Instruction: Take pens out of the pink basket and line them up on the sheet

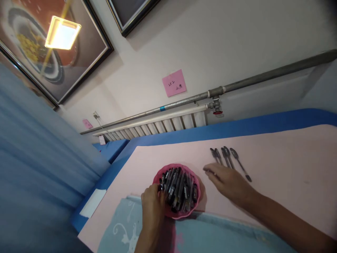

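Observation:
A round pink scalloped basket (198, 202) holds a heap of clear-barrelled pens (179, 188) with black caps. At its left rim, my left hand (152, 203) is closed, with the fingertips on a black-capped pen (160, 183) among the heap. My right hand (229, 183) hovers to the right of the basket, its fingers pressed together and pointing left; whatever they hold, if anything, is hidden. Just beyond that hand, several loose pens (225, 154) lie roughly side by side with their dark ends away from me, and my hand covers the near ends of some. One pen (240, 164) lies rightmost, fully visible.
Pale pink paper (289, 168) covers the blue table (263, 128). A teal patterned cloth (121, 221) lies along the near side. At left are a white sheet (93, 203) and a blue curtain (39, 168). Behind the table run a radiator (168, 124) and a pipe (263, 77).

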Demonstrator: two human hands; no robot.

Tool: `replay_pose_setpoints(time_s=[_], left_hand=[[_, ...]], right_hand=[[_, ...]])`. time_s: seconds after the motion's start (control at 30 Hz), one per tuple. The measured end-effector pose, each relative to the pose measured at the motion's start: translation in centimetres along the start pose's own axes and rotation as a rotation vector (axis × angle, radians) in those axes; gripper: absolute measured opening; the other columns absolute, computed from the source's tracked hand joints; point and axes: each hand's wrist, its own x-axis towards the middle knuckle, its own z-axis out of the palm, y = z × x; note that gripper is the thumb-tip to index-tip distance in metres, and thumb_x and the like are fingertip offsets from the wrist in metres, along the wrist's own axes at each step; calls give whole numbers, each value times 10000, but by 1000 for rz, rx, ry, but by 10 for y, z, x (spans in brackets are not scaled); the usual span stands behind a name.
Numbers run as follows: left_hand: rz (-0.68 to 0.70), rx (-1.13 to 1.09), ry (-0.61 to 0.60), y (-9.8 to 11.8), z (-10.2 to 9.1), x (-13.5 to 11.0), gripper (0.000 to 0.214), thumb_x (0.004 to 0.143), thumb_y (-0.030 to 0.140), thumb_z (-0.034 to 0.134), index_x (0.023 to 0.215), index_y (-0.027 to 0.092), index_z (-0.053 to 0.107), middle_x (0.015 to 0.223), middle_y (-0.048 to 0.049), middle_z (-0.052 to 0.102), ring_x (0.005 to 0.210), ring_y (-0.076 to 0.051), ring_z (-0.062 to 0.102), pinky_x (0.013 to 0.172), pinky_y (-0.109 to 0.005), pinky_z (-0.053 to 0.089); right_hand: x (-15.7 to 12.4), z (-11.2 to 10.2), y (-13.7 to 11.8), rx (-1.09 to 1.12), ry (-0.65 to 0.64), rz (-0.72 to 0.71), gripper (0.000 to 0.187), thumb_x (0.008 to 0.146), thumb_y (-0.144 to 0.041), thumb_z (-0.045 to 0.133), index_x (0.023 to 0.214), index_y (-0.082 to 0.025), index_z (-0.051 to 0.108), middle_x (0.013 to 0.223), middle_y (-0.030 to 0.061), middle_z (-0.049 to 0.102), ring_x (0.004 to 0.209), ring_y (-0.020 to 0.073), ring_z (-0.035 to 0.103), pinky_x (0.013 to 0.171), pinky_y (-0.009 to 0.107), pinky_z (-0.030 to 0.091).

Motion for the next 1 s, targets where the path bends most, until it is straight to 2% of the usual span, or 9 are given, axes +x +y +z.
replay_pose_setpoints(time_s=[0.13, 0.33, 0.43, 0.57, 0.67, 0.73, 0.77, 0.87, 1.0], left_hand=[[-29, 338, -105, 11, 10, 13, 179, 766, 172, 447, 838, 148, 609, 830, -132, 667, 839, -263, 576, 783, -368, 301], [-48, 396, -166, 17, 10, 17, 225, 742, 127, 427, 879, 133, 606, 824, -157, 678, 828, -290, 601, 780, -385, 289], [-78, 271, -131, 11, 6, 17, 183, 731, 161, 478, 847, 164, 620, 765, -113, 683, 811, -267, 604, 801, -367, 296], [-157, -149, -80, 8, 0, 9, 184, 699, 199, 555, 860, 221, 639, 716, -40, 680, 759, -220, 603, 749, -298, 351], [-172, -507, -105, 23, -2, -6, 236, 681, 208, 594, 910, 223, 650, 780, -42, 683, 739, -207, 597, 686, -269, 385], [-135, -676, -117, 40, -1, -18, 214, 645, 194, 645, 855, 217, 678, 786, -50, 677, 752, -208, 585, 695, -264, 386], [-105, -734, -166, 48, 0, -23, 160, 645, 185, 649, 797, 213, 690, 777, -57, 672, 745, -207, 575, 693, -263, 385], [-51, -741, -219, 65, 6, -31, 102, 646, 178, 652, 727, 220, 698, 747, -67, 659, 734, -217, 552, 681, -276, 375], [50, -501, -210, 64, 14, -23, 142, 717, 212, 572, 804, 232, 682, 787, -77, 658, 770, -237, 551, 703, -310, 369]], right_hand=[[-7, 12, -5, -7, -70, -134, 258, 860, -212, 348, 877, -185, 604, 836, 81, 647, 750, 196, 593, 672, 316, 438], [-6, 12, 8, -57, -53, -143, 274, 870, -199, 329, 889, -176, 601, 836, 84, 637, 754, 196, 583, 683, 325, 430], [-6, 13, 9, -36, -52, -128, 259, 855, -200, 352, 870, -183, 610, 830, 78, 644, 747, 189, 582, 686, 318, 431], [-4, 7, -8, 123, -55, -24, 230, 827, -213, 392, 845, -182, 619, 840, 72, 650, 765, 191, 583, 706, 323, 434], [-3, 2, -32, 406, -116, 146, 213, 817, -258, 424, 851, -180, 619, 851, 55, 657, 788, 175, 589, 708, 292, 444], [-4, 2, -45, 591, -203, 252, 205, 801, -292, 448, 847, -181, 614, 772, 28, 647, 705, 154, 582, 607, 253, 440], [-5, 4, -49, 671, -243, 295, 196, 792, -303, 459, 836, -182, 607, 709, 9, 628, 642, 138, 566, 550, 235, 422], [-7, 12, -50, 838, -292, 390, 167, 774, -321, 474, 741, -179, 556, 527, -49, 513, 455, 86, 456, 425, 199, 332], [-4, 14, -37, 906, -208, 479, 189, 766, -357, 478, 676, -191, 475, 442, -79, 435, 361, 60, 344, 364, 186, 250]])
